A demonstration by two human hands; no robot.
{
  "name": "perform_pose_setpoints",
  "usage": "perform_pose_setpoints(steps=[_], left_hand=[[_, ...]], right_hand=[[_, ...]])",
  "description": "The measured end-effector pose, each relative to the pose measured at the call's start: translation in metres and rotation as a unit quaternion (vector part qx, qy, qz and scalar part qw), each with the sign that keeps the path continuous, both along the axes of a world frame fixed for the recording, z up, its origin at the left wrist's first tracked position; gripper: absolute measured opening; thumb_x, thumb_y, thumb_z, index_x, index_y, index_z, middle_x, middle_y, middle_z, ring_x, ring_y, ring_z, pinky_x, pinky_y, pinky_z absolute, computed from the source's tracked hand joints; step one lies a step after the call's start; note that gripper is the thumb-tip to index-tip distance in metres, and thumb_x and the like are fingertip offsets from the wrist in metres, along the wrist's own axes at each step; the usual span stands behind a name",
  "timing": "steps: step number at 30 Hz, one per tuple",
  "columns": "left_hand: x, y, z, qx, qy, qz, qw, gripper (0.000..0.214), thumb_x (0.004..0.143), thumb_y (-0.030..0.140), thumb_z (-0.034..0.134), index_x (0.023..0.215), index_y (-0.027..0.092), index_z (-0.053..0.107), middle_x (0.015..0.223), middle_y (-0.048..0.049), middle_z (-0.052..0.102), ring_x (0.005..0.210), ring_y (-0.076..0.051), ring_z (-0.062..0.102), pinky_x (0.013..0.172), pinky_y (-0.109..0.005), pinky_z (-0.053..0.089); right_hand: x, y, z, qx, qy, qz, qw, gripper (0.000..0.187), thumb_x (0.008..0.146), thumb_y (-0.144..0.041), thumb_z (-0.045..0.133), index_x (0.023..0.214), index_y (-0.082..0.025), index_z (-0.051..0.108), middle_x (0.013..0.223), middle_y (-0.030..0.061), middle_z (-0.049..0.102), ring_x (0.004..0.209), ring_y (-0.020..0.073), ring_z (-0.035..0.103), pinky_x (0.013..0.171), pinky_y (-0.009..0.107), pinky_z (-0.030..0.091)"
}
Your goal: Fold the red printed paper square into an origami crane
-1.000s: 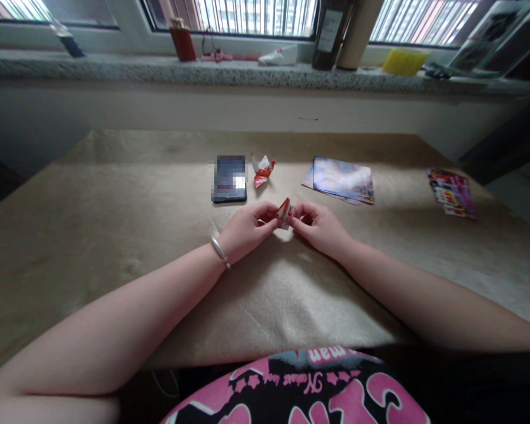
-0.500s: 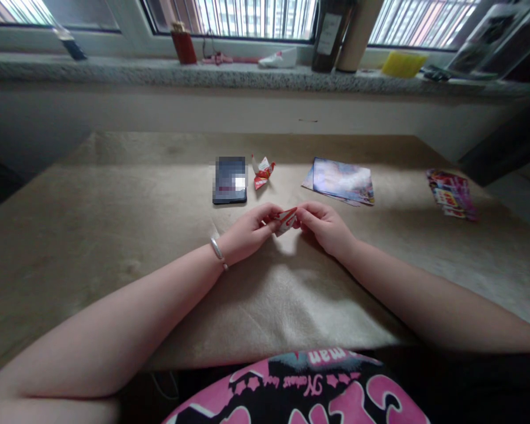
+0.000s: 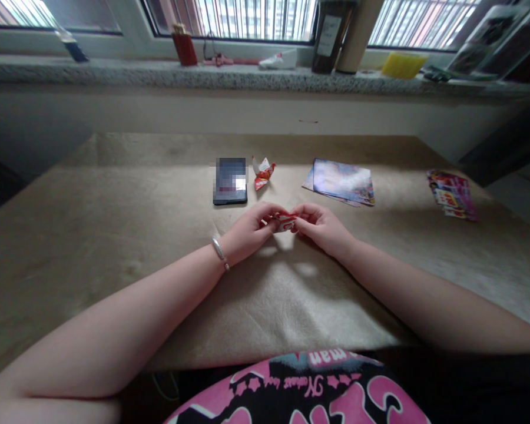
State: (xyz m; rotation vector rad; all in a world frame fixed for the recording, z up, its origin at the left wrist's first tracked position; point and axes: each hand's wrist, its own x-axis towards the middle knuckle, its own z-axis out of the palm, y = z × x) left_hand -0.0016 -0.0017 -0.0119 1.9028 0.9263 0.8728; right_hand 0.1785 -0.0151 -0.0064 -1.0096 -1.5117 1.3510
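Observation:
Between my two hands is a small piece of folded paper (image 3: 285, 222), white with red print. My left hand (image 3: 255, 228) pinches its left side between thumb and fingers. At its right side, my right hand (image 3: 318, 225) closes thumb and fingers on the edge. Fingers cover part of the paper, so its full shape is hidden. Just beyond my hands stands a red and white folded paper crane (image 3: 264, 173). A dark phone-like device (image 3: 230, 181), its screen blurred out, lies left of the crane.
Glossy picture sheets (image 3: 343, 181) lie overlapping right of the crane. Farther right is a fanned stack of colourful cards (image 3: 453, 195). A tan cloth (image 3: 115, 247) covers the table. Behind, the stone windowsill (image 3: 132, 72) holds a red container (image 3: 184, 47), dark bottle (image 3: 330, 38) and yellow block (image 3: 403, 65).
My right fingers have shifted slightly left, closer to my left hand. The paper sits flatter and shows less of its face.

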Motion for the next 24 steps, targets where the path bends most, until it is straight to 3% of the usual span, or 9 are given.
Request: perform_pose_setpoints(steps=[5, 14, 18, 24], left_hand=[[0.0016, -0.0033, 0.0004, -0.003, 0.0, 0.022, 1.0, 0.016, 0.081, 0.016, 0.052, 0.097, 0.016, 0.049, 0.083, -0.0017, 0.056, 0.069, -0.009, 0.056, 0.06, -0.019, 0.044], [0.0001, -0.0014, -0.0011, 0.127, 0.037, 0.108, 0.985, 0.011, 0.079, 0.019, 0.055, 0.083, 0.017, 0.046, 0.088, -0.0017, 0.046, 0.068, -0.008, 0.05, 0.056, -0.019, 0.046], [-0.0005, 0.0, 0.0, 0.143, 0.08, 0.093, 0.982, 0.006, 0.082, 0.021, 0.053, 0.079, 0.016, 0.051, 0.081, -0.0019, 0.051, 0.07, -0.011, 0.051, 0.059, -0.021, 0.046], [0.0005, -0.0037, 0.0072, 0.099, 0.068, 0.066, 0.991, 0.018, 0.087, 0.024, 0.046, 0.095, 0.015, 0.06, 0.092, -0.0048, 0.064, 0.082, -0.014, 0.06, 0.069, -0.024, 0.048]], right_hand=[[-0.0007, 0.0003, -0.0015, -0.013, -0.004, -0.007, 1.0, 0.024, 0.067, -0.036, 0.07, 0.069, -0.017, 0.055, 0.064, -0.0024, 0.061, 0.058, 0.0085, 0.054, 0.055, 0.022, 0.041], [-0.0013, 0.0003, -0.0025, -0.049, 0.051, -0.022, 0.997, 0.028, 0.064, -0.04, 0.073, 0.068, -0.017, 0.056, 0.066, -0.0029, 0.063, 0.06, 0.0076, 0.055, 0.06, 0.022, 0.044], [-0.0015, -0.0005, -0.0031, -0.045, 0.056, -0.028, 0.997, 0.029, 0.064, -0.041, 0.073, 0.068, -0.018, 0.057, 0.068, -0.0023, 0.064, 0.062, 0.0084, 0.057, 0.062, 0.023, 0.045], [0.0013, 0.001, -0.0077, 0.028, 0.002, -0.068, 0.997, 0.023, 0.072, -0.04, 0.067, 0.074, -0.018, 0.06, 0.078, 0.0007, 0.067, 0.069, 0.0108, 0.059, 0.066, 0.025, 0.047]])
